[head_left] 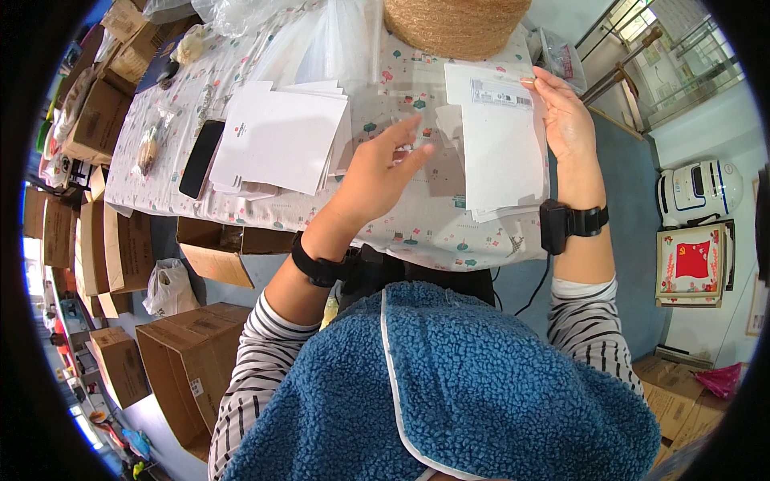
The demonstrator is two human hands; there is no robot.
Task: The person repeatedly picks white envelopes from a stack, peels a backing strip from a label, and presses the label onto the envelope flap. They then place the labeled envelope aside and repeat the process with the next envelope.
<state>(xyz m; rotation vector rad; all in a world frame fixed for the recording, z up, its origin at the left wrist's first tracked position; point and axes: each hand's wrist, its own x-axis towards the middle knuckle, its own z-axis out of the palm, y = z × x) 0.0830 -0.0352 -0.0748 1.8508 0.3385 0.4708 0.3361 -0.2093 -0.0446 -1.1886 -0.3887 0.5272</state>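
Note:
My left hand (pixel 377 172) hovers over the patterned tablecloth (pixel 417 232) between two piles of white sheets, its fingers curved and apart. The left pile (pixel 273 136) lies loosely stacked beside a black phone (pixel 200 156). My right hand (pixel 565 116) is at the top right corner of the right pile (pixel 497 152), fingers closed around a small gold-brown item (pixel 527 81) that is too small to name. Just left of those fingertips, a printed label (pixel 493 92) is on the top sheet.
A woven straw item (pixel 457 24) and clear plastic bags (pixel 329 40) lie at the table's back. Cardboard boxes (pixel 180 361) stand left and below the table. A white appliance (pixel 694 191) is at the right. A black cable (pixel 533 297) hangs from my right wrist device.

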